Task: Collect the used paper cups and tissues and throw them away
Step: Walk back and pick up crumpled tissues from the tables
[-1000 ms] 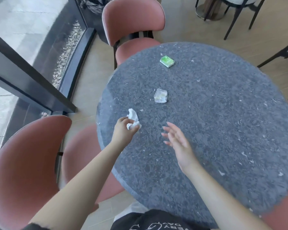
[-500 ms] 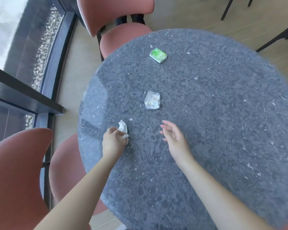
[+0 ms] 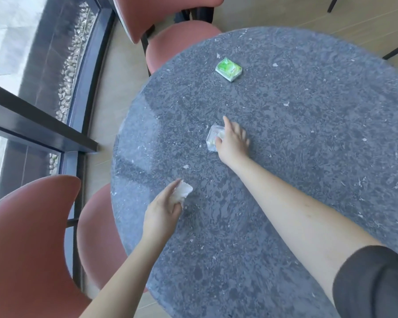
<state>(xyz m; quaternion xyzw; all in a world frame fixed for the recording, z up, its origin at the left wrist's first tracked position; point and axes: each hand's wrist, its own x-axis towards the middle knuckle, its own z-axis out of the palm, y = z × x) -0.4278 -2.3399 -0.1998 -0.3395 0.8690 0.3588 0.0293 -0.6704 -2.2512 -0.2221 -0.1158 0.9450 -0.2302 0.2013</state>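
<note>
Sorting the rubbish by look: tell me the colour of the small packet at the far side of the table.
Bright green with white edges; the packet shows clearly in the head view.

No readable text

The green packet (image 3: 228,69), lying well beyond the right hand's fingers (image 3: 226,121), is showing only blurred print (nothing legible).

Daylight floods in from the window (image 3: 32,65) on the left, bright and even. It lays a pale sheen across the near-left rim of the table (image 3: 308,157), washing out the speckle there. Shadows are soft and faint beneath the left hand (image 3: 163,210). The wide lens bows the window frame and the table's edge. Both hands look slightly smeared, fine detail soft throughout.
</note>
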